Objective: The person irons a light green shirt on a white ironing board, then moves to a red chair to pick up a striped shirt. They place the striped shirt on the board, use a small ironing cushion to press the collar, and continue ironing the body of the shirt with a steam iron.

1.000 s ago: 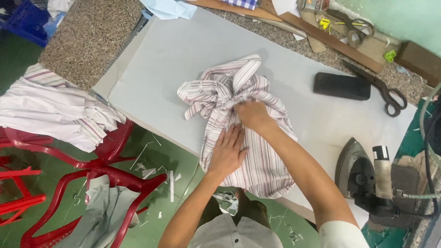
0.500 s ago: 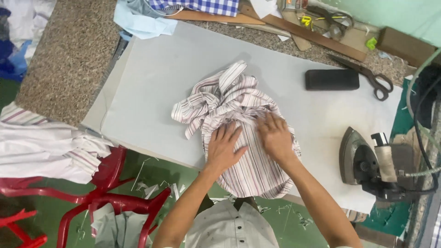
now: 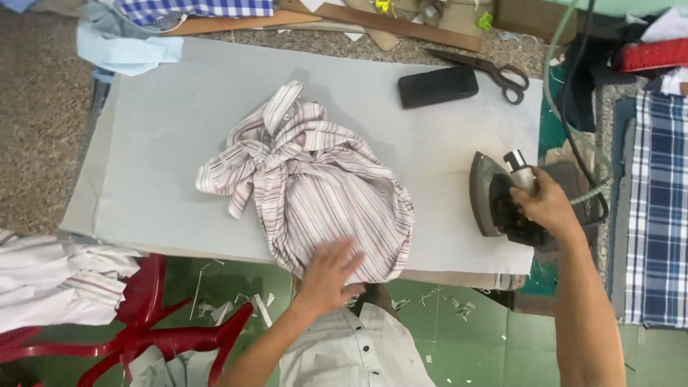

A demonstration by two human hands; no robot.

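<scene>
A crumpled striped shirt (image 3: 315, 186) lies in the middle of the grey ironing board (image 3: 165, 143). My left hand (image 3: 330, 276) rests flat with fingers spread on the shirt's near edge. At the board's right end my right hand (image 3: 546, 204) grips the handle of a dark steam iron (image 3: 494, 197), which sits on its rest.
A black rectangular block (image 3: 437, 86) and scissors (image 3: 491, 72) lie at the board's far right. Light blue cloth (image 3: 125, 50) and checked fabric (image 3: 193, 8) sit behind the board. A red plastic chair (image 3: 154, 322) with striped clothes (image 3: 50, 287) stands left. Blue plaid fabric (image 3: 656, 208) lies right.
My right hand left the shirt and moved right onto the iron's handle. My left hand slid toward the shirt's near edge. The camera view shifted left.
</scene>
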